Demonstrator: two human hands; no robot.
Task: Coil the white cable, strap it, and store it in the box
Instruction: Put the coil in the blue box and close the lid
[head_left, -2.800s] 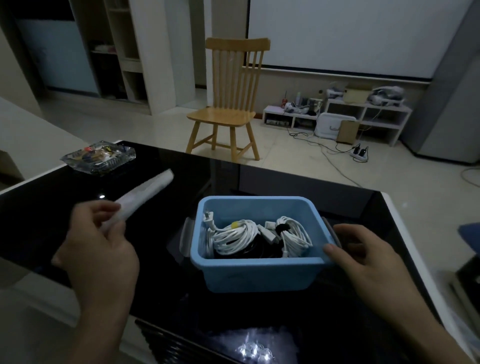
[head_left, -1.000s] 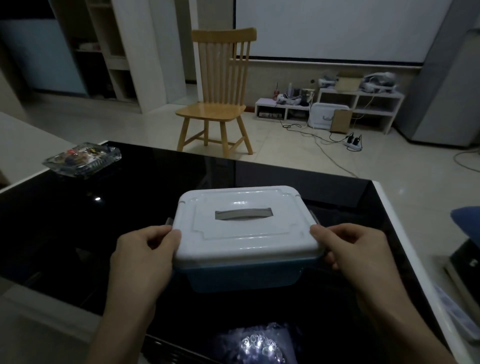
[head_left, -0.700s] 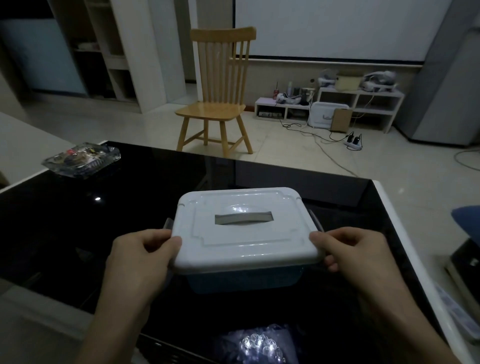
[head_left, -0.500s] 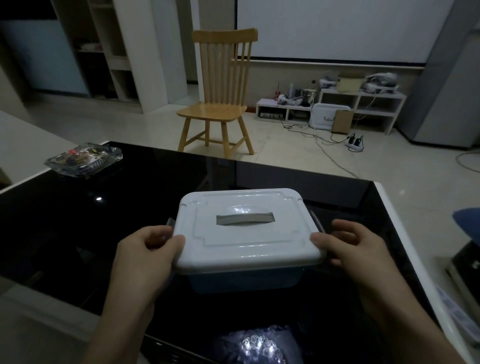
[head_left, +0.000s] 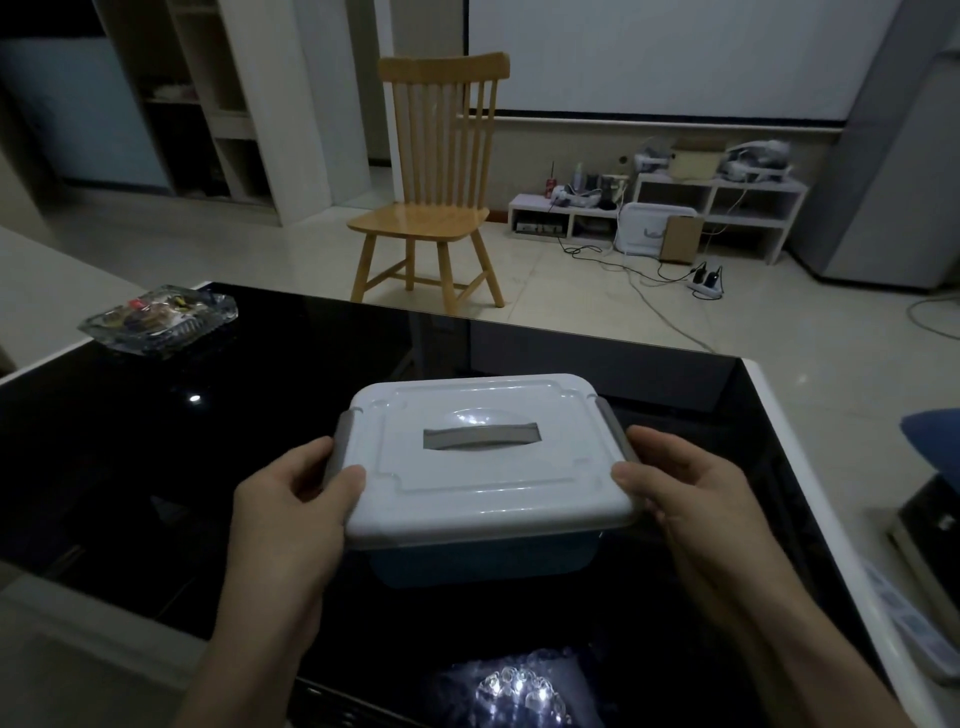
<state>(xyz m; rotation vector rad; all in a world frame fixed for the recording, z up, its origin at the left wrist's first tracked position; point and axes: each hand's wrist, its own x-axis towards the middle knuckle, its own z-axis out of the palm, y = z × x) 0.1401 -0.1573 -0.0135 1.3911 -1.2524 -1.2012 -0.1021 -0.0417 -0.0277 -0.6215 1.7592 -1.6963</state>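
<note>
The blue box (head_left: 480, 561) stands on the black glass table (head_left: 156, 467) with its white lid (head_left: 483, 462) on top, a grey handle lying flat in the lid's middle. My left hand (head_left: 291, 504) grips the lid's left edge by the grey side latch (head_left: 340, 441), thumb on the rim. My right hand (head_left: 685, 493) grips the right edge at the other grey latch (head_left: 615, 436). The white cable is hidden inside the box.
A glass dish (head_left: 158, 317) with small coloured items sits at the table's far left corner. A wooden chair (head_left: 431, 197) stands on the floor beyond the table. The table's white right edge (head_left: 810, 467) runs close to my right hand.
The white lid went from my left hand onto the open box, hiding the coiled cables. Both hands then took the lid's sides, and the grey side latches have come up against it.
</note>
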